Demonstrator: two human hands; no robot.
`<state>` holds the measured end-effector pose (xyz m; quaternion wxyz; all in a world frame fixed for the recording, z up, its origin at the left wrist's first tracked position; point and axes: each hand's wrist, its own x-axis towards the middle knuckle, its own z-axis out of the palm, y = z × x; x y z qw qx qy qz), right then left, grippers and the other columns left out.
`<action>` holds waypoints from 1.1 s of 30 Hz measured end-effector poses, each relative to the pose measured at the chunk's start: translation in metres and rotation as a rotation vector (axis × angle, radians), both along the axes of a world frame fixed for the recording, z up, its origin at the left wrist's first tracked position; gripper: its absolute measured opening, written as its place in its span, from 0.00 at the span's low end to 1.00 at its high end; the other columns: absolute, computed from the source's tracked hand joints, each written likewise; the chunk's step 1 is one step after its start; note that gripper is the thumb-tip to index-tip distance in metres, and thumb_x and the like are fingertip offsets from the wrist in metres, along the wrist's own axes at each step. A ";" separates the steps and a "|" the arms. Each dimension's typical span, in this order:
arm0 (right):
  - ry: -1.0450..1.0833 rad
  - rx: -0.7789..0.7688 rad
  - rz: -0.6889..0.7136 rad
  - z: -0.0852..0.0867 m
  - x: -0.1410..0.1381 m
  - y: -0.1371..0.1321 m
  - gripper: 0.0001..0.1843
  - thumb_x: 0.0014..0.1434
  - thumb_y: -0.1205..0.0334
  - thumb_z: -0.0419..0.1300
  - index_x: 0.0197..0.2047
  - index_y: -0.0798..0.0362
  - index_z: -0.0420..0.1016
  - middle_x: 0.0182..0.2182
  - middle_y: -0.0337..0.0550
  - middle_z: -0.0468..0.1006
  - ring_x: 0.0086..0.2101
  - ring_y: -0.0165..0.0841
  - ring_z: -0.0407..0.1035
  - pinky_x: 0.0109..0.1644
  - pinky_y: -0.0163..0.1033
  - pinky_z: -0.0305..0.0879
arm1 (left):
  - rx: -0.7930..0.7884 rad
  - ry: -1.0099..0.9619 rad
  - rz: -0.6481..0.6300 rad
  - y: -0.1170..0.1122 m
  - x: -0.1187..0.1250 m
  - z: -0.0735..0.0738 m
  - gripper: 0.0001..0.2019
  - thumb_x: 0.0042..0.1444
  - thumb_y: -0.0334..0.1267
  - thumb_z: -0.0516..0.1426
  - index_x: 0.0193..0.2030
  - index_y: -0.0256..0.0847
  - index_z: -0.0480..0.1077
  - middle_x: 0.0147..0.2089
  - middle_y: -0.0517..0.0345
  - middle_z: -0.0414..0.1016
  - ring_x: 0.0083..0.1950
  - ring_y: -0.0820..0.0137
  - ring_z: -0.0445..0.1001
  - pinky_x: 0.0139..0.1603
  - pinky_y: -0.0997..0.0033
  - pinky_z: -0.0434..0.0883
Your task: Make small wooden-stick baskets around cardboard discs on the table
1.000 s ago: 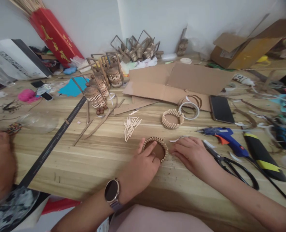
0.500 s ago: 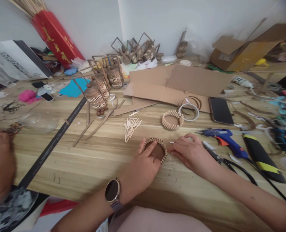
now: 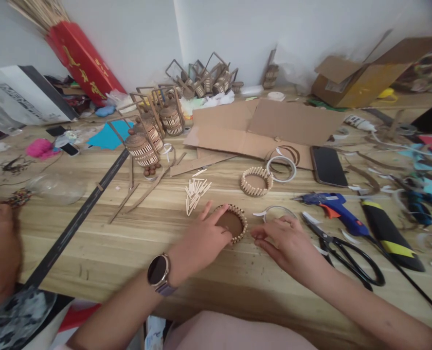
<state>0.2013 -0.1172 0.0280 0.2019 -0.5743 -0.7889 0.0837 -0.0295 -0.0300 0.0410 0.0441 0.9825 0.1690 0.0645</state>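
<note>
My left hand (image 3: 201,238), with a watch on its wrist, grips the left and near rim of a round brown tray (image 3: 234,222) edged with short wooden sticks. Its index finger lies along the rim. Just right of the tray, my right hand (image 3: 287,243) hovers with thumb and fingers pinched together; what is between them, if anything, I cannot make out. Behind its knuckles a thin pale ring (image 3: 279,209) with a white strip end lies on the table. A second stick-edged ring (image 3: 257,182) stands farther back, and loose short sticks (image 3: 197,194) lie to the left.
A blue glue gun (image 3: 333,204), black-handled scissors (image 3: 343,255), a cutter (image 3: 393,236) and a phone (image 3: 328,166) lie to the right. Cardboard sheets (image 3: 296,121) and small lidded baskets (image 3: 142,148) stand behind. Another person's hand (image 3: 0,243) rests at far left.
My left hand has shifted left and opened its fingers wider across the tray's rim. My right hand has drawn slightly toward me, so more of the pale ring shows. The view has shifted a little.
</note>
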 end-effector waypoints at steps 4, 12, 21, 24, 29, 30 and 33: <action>-0.018 -0.029 -0.070 -0.001 0.002 0.007 0.17 0.60 0.67 0.57 0.53 0.51 0.67 0.30 0.40 0.82 0.35 0.39 0.76 0.44 0.46 0.60 | -0.015 -0.004 -0.006 -0.001 0.001 -0.002 0.08 0.65 0.31 0.55 0.37 0.40 0.75 0.37 0.55 0.82 0.73 0.54 0.55 0.73 0.38 0.45; -0.131 0.078 0.006 0.009 -0.002 0.017 0.13 0.64 0.71 0.54 0.47 0.47 0.73 0.36 0.41 0.81 0.39 0.39 0.73 0.48 0.46 0.52 | 0.005 -0.038 -0.025 -0.001 0.001 -0.002 0.08 0.65 0.29 0.54 0.38 0.40 0.75 0.37 0.56 0.81 0.73 0.54 0.54 0.73 0.37 0.44; -0.263 0.177 0.159 0.012 0.000 0.032 0.14 0.62 0.75 0.54 0.39 0.48 0.77 0.30 0.39 0.77 0.35 0.35 0.69 0.48 0.42 0.51 | 0.019 -0.039 -0.036 -0.001 0.002 -0.004 0.07 0.65 0.32 0.55 0.38 0.40 0.75 0.35 0.56 0.81 0.73 0.53 0.54 0.72 0.35 0.46; -0.262 0.183 0.164 0.012 0.000 0.032 0.15 0.62 0.76 0.53 0.38 0.48 0.77 0.30 0.39 0.76 0.34 0.34 0.69 0.48 0.42 0.51 | 0.017 -0.024 -0.030 0.000 0.000 0.000 0.07 0.65 0.33 0.56 0.36 0.40 0.75 0.34 0.56 0.81 0.73 0.53 0.53 0.73 0.36 0.45; -0.261 0.194 0.133 0.011 -0.004 0.024 0.14 0.61 0.75 0.54 0.36 0.49 0.77 0.28 0.39 0.75 0.33 0.35 0.68 0.47 0.42 0.51 | 0.068 0.013 0.029 -0.007 0.003 0.007 0.06 0.64 0.34 0.57 0.37 0.38 0.75 0.38 0.52 0.81 0.73 0.51 0.55 0.72 0.37 0.48; -0.260 0.195 0.121 0.011 -0.006 0.022 0.13 0.61 0.75 0.54 0.36 0.49 0.77 0.29 0.39 0.76 0.33 0.35 0.69 0.47 0.43 0.51 | 0.070 0.005 0.069 -0.010 0.005 0.008 0.07 0.64 0.38 0.57 0.39 0.37 0.75 0.39 0.50 0.81 0.72 0.50 0.56 0.71 0.38 0.51; -0.258 0.191 0.086 0.011 -0.012 0.015 0.13 0.62 0.74 0.54 0.36 0.50 0.76 0.30 0.40 0.76 0.34 0.36 0.70 0.48 0.43 0.52 | 0.048 -0.029 0.163 -0.021 0.016 0.007 0.11 0.65 0.42 0.57 0.43 0.34 0.74 0.41 0.48 0.81 0.70 0.51 0.60 0.70 0.42 0.55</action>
